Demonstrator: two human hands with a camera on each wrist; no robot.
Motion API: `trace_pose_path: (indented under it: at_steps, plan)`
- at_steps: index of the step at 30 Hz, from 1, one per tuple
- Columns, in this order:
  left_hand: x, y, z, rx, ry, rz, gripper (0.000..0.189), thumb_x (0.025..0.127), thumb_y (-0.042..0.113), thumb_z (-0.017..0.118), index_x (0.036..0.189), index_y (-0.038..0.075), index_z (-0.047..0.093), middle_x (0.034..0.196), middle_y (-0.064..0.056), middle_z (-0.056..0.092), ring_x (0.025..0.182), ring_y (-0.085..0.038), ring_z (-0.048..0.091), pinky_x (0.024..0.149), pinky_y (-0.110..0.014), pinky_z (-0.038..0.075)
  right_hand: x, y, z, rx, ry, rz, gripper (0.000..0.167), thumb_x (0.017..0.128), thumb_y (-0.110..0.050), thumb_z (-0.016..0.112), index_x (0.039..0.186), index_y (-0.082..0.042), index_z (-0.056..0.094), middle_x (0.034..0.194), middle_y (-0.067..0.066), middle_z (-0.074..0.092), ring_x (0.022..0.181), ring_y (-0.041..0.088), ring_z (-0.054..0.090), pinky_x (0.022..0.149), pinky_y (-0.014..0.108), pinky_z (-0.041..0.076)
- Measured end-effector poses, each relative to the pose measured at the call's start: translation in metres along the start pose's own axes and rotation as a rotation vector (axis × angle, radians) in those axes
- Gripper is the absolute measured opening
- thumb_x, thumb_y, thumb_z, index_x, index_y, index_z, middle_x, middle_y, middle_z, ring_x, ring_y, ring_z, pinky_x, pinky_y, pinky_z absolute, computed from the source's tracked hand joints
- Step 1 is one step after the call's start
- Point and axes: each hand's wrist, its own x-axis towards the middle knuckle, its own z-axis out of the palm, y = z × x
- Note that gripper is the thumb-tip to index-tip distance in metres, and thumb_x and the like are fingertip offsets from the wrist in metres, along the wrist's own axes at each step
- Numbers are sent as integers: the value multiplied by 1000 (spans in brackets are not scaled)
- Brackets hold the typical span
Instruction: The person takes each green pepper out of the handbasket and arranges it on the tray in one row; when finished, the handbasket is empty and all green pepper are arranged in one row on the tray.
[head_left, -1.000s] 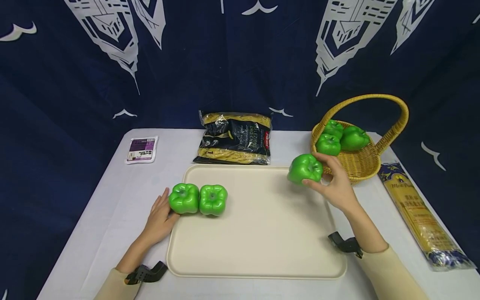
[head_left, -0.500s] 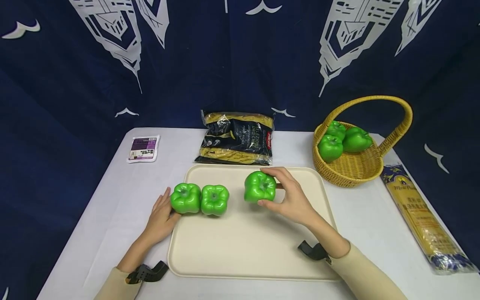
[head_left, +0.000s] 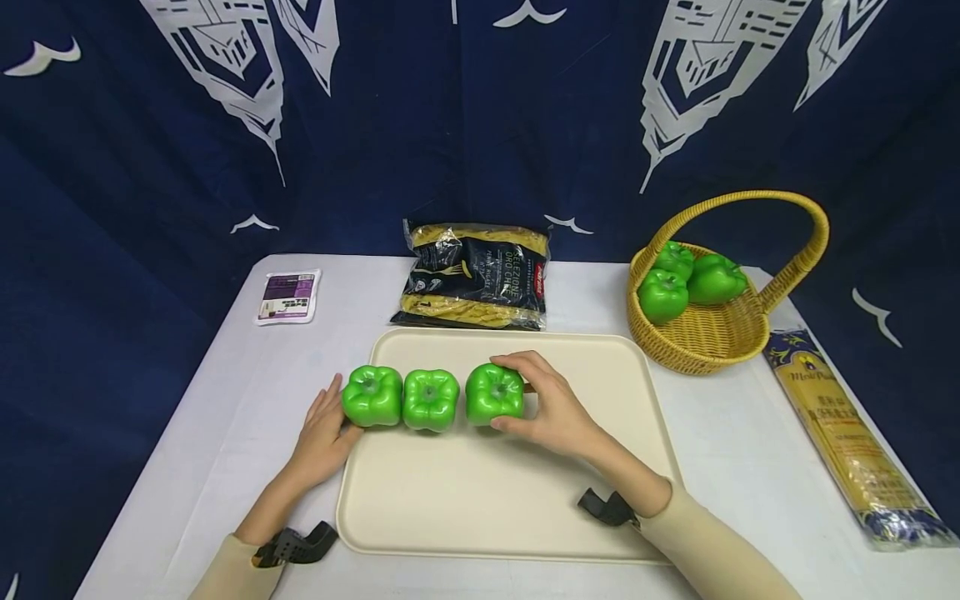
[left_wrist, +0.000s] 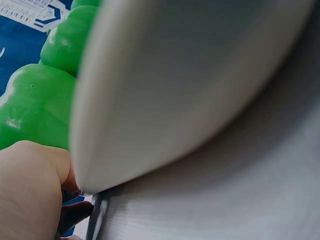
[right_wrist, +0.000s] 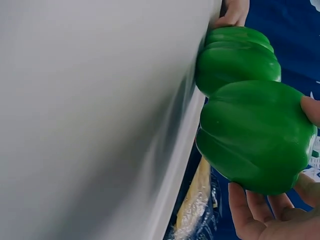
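My right hand [head_left: 551, 412] holds a glossy green bell pepper [head_left: 495, 395] between thumb and fingers over the middle of the cream tray [head_left: 465, 500]. Whether that pepper touches the tray, I cannot tell. To its left, across a small gap, a second bell pepper [head_left: 431, 400] sits beside a third bell pepper [head_left: 372, 397] in a row. My left hand [head_left: 322, 433] rests at the tray's left edge, its fingers straight and touching the leftmost pepper. In the right wrist view, fingers and thumb grasp the held pepper [right_wrist: 257, 135] from the side.
A wicker basket [head_left: 693, 360] with several green peppers stands at the back right. Behind the tray lies a bag of penne pasta [head_left: 476, 279]. A long spaghetti packet [head_left: 847, 425] is on the right, and a small white-and-purple packet [head_left: 288, 297] on the left.
My right hand has carried its pepper leftward from beside the basket to near the other two on the tray. The left hand has kept its place.
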Motion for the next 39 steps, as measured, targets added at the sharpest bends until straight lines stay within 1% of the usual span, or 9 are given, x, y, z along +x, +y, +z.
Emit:
trace_pose_path:
  at_steps: [6, 15, 21, 25, 33, 39]
  plan:
    - [1, 1, 1, 6, -3, -7, 55, 90, 9, 55, 141, -8, 44, 148, -26, 44, 147, -47, 18, 118, -61, 9, 1, 4, 5, -12, -24, 19, 74, 70, -15, 86, 136, -10, 54, 128, 7, 57, 113, 21, 58, 86, 34, 54]
    - [1, 1, 0, 7, -3, -12, 54, 91, 10, 54, 141, -9, 44, 148, -26, 43, 147, -46, 18, 118, -61, 9, 3, 8, 7, -7, -45, 34, 75, 70, -16, 87, 137, -9, 53, 128, 8, 56, 113, 22, 58, 87, 34, 56]
    - [1, 2, -1, 8, -2, -11, 54, 91, 10, 54, 141, -9, 44, 148, -27, 43, 147, -46, 18, 118, -61, 9, 4, 9, 7, 18, -65, 42, 80, 70, -16, 88, 140, -9, 50, 132, 9, 54, 117, 24, 57, 88, 40, 57]
    - [1, 3, -1, 5, -1, -8, 54, 91, 10, 54, 141, -9, 44, 148, -27, 43, 147, -47, 18, 118, -61, 9, 4, 9, 7, 19, -73, 44, 80, 70, -15, 87, 140, -9, 49, 132, 9, 55, 118, 24, 57, 88, 41, 57]
    - [1, 1, 0, 11, -2, -9, 54, 91, 10, 54, 140, -8, 45, 148, -26, 43, 147, -46, 18, 118, -61, 9, 4, 8, 6, 16, -99, 33, 79, 72, -9, 84, 142, -7, 46, 136, 9, 54, 119, 24, 57, 87, 36, 57]
    - [1, 2, -1, 10, -3, -10, 55, 91, 11, 54, 141, -8, 44, 148, -26, 42, 147, -46, 18, 118, -61, 9, 4, 8, 6, 30, -118, 41, 80, 73, -8, 82, 143, -6, 44, 138, 9, 52, 122, 25, 55, 90, 34, 56]
